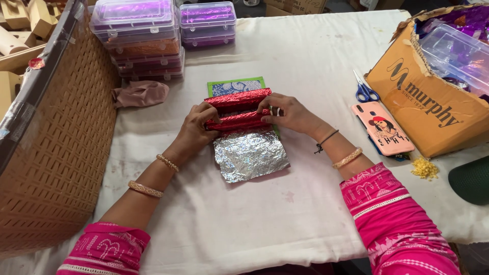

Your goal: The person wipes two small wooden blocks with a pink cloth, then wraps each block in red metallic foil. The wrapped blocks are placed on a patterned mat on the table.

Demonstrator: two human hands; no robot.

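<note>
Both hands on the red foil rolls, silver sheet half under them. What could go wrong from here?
1. The silver foil sheet is already creased; the left hand and right hand pressing the lower red roll onto it might tear or wrinkle it further.
2. The upper red roll lies free beside the lower one and may roll away if nudged.
3. The scissors and the phone lie near the right forearm; a sweep may knock them.

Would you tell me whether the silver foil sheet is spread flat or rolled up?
Mostly spread: the silver foil sheet lies flat, its far edge under a red roll.
</note>
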